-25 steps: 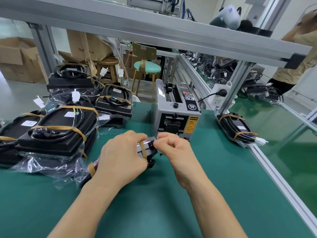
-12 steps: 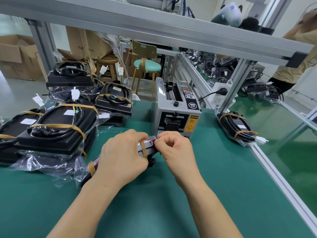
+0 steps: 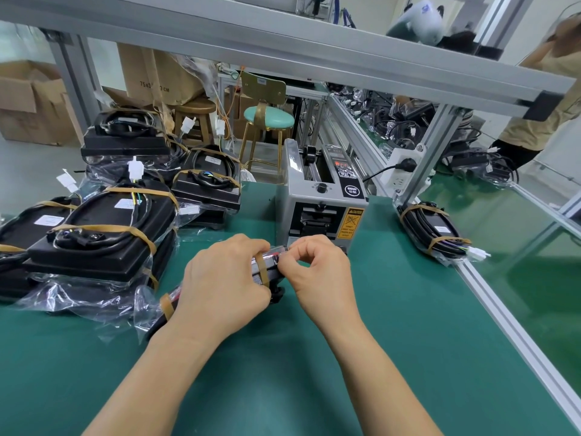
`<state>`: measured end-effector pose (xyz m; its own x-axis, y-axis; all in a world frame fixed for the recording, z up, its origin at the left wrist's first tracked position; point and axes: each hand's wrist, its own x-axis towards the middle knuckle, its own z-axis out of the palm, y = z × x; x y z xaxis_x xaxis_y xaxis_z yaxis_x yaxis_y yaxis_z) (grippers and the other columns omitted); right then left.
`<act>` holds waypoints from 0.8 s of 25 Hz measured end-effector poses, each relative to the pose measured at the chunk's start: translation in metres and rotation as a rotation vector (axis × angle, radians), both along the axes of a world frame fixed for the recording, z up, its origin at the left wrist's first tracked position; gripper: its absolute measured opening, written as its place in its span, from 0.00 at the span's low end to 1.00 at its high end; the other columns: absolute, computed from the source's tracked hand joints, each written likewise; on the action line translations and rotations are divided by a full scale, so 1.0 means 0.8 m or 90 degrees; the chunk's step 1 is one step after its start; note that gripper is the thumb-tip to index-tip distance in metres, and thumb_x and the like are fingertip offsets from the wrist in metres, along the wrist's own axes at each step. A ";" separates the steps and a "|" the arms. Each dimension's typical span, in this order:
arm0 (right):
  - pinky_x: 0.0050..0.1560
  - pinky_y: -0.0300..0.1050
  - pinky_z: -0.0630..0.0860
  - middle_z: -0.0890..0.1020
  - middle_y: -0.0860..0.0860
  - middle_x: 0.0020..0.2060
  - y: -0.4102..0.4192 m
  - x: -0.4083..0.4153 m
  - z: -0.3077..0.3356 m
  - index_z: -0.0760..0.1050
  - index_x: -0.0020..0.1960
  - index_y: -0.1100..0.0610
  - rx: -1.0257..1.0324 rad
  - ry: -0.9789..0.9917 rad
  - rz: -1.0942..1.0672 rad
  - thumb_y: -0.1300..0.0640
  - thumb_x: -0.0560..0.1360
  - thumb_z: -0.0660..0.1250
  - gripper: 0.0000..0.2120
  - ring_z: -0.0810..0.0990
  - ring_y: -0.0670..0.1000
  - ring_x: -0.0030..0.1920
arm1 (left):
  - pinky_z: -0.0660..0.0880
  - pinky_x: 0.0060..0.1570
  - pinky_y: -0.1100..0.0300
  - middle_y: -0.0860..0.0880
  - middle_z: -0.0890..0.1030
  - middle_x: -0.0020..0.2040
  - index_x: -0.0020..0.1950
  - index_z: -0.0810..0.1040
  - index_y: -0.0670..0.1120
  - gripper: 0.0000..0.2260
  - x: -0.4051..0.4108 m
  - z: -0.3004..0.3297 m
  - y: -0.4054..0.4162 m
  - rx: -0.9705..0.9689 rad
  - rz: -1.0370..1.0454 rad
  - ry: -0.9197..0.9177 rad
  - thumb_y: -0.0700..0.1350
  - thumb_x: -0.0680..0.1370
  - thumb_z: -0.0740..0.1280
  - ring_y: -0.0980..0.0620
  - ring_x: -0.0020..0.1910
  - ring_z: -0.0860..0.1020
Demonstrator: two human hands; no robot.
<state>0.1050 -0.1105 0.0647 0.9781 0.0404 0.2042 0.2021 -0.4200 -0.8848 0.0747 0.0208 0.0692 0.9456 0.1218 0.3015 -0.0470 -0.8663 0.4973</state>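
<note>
Black unit [image 3: 272, 265], bagged in clear plastic and banded with brown tape [image 3: 261, 269], lies near the middle of the green tabletop [image 3: 393, 357], slightly towards its left edge, held between both hands. The left hand [image 3: 220, 291] covers it from above, fingers curled round its body. The right hand [image 3: 317, 272] pinches its right end between thumb and forefinger, the other fingers tucked in.

Just behind the hands stands a grey tape dispenser [image 3: 320, 209] with a yellow caution label. Along the left edge, stacked black units [image 3: 100, 234] sit taped with coiled cables on top, loose plastic spilling under them. At the right edge another taped unit [image 3: 434, 228] lies against the aluminium rail, beside a white socket block [image 3: 405, 171] with a black plug in it.

An aluminium beam [image 3: 283, 42] crosses overhead. Beyond the far edge stand a teal-seated stool [image 3: 268, 118], a wooden stool [image 3: 195, 111] and cardboard boxes [image 3: 28, 102] on a pale floor. At the far right a person [image 3: 540, 105] in beige stands by a second green bench.
</note>
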 end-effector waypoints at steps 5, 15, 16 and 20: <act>0.48 0.39 0.77 0.76 0.47 0.49 -0.005 0.007 -0.001 0.72 0.53 0.51 0.281 0.154 0.001 0.64 0.72 0.71 0.14 0.78 0.45 0.48 | 0.74 0.44 0.55 0.54 0.80 0.45 0.51 0.79 0.56 0.18 0.000 0.001 0.000 -0.016 0.000 0.004 0.47 0.62 0.68 0.47 0.46 0.77; 0.56 0.43 0.75 0.77 0.52 0.54 -0.006 0.014 -0.014 0.73 0.60 0.54 0.383 0.290 0.077 0.66 0.70 0.73 0.21 0.78 0.48 0.54 | 0.75 0.46 0.53 0.54 0.81 0.44 0.49 0.81 0.54 0.21 -0.005 0.006 0.005 -0.034 -0.040 -0.006 0.50 0.58 0.63 0.48 0.46 0.78; 0.59 0.44 0.73 0.77 0.50 0.56 -0.015 0.014 -0.014 0.73 0.61 0.52 0.399 0.288 0.087 0.63 0.69 0.74 0.23 0.77 0.47 0.57 | 0.76 0.46 0.56 0.56 0.81 0.44 0.49 0.82 0.54 0.22 -0.007 0.008 0.011 -0.064 -0.052 -0.011 0.49 0.57 0.64 0.50 0.45 0.79; 0.63 0.28 0.66 0.71 0.36 0.67 -0.047 0.010 0.000 0.67 0.68 0.38 0.099 0.088 0.310 0.52 0.60 0.79 0.40 0.67 0.33 0.67 | 0.74 0.49 0.71 0.57 0.84 0.47 0.50 0.83 0.56 0.25 -0.011 0.011 0.053 -0.386 -0.194 -0.044 0.40 0.55 0.70 0.58 0.47 0.82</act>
